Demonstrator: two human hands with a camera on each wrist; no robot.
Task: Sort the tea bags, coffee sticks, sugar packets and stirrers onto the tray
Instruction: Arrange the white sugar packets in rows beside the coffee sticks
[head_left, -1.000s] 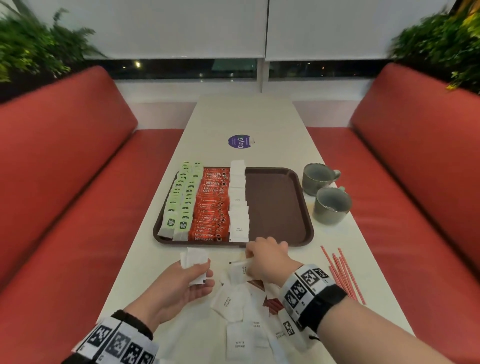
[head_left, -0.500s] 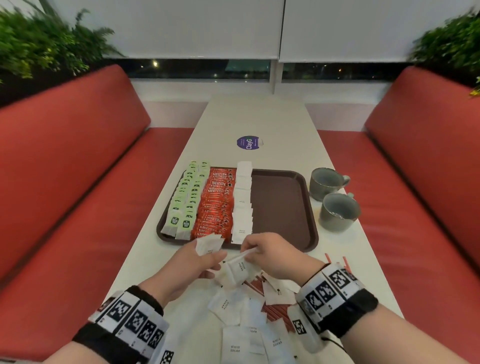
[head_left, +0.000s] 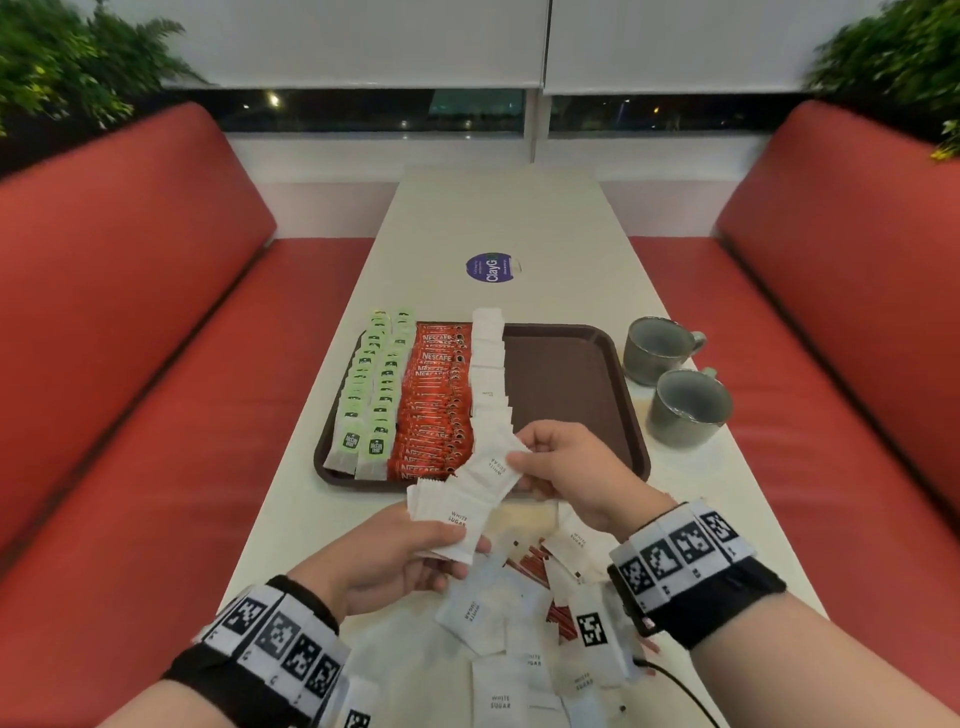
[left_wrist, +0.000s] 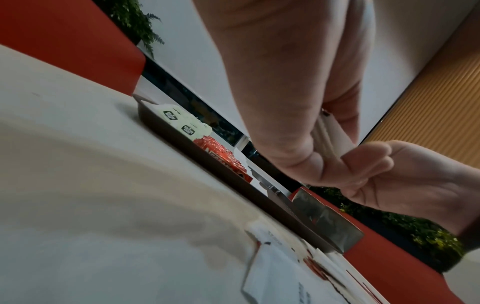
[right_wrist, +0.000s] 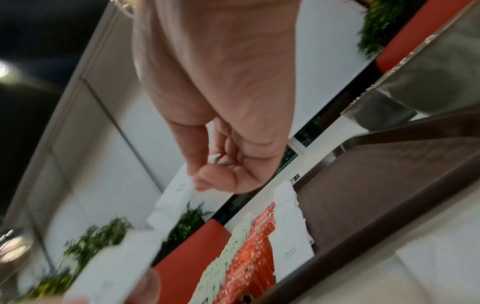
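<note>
Head cam sits up high, looking forward and down the long surface (head_left: 498, 218), so you get the tray (head_left: 571, 395), both hands and the window at the far end. Left wrist cam is super low, tilted, skimming the surface (left_wrist: 91, 164) toward the tray's near rim (left_wrist: 207, 164). Right wrist cam is close too, tilted, peering under the fingers (right_wrist: 207, 181) across the tray (right_wrist: 376, 195). All three share the tray.

One brown rectangular plastic tray (head_left: 569, 395) carries two rows of green-and-white paper tea bags (head_left: 370, 395), one block of red coffee sticks (head_left: 434, 405) and one row of white paper sugar packets (head_left: 488, 358), each too overlapped to count. Two grey ceramic mugs (head_left: 685, 408) stand to its right. Two hands are in view.
</note>
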